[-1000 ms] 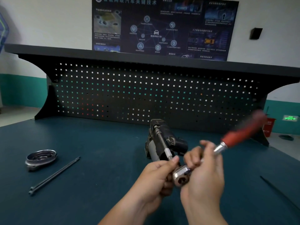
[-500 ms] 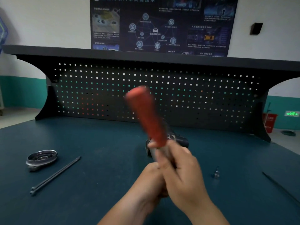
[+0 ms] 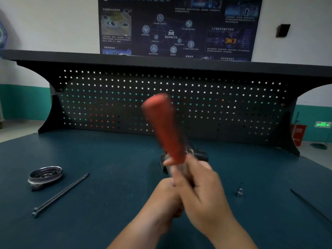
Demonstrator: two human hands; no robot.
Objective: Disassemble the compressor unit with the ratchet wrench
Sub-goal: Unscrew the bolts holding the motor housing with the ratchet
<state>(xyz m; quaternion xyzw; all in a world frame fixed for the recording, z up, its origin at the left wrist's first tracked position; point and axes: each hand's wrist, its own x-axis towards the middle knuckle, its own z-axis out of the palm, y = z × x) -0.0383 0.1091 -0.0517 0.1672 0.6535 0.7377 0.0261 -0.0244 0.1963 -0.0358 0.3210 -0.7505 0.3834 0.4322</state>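
The compressor (image 3: 201, 155) is sitting mid-desk (image 3: 116, 159), mostly hidden behind the wrench (image 3: 165, 130). It is looking like heavy, rigid metal, probably best steadied by its body. The right hand (image 3: 203, 194) is gripping the wrench below its red handle. The left hand (image 3: 164, 198) is lying tucked underneath, and I cannot tell what it is grasping.

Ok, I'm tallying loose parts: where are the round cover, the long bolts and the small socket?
round cover (image 3: 47, 180): head view, front rim.
long bolts (image 3: 61, 194): head view, mid-shaft.
small socket (image 3: 240, 192): head view, its body.
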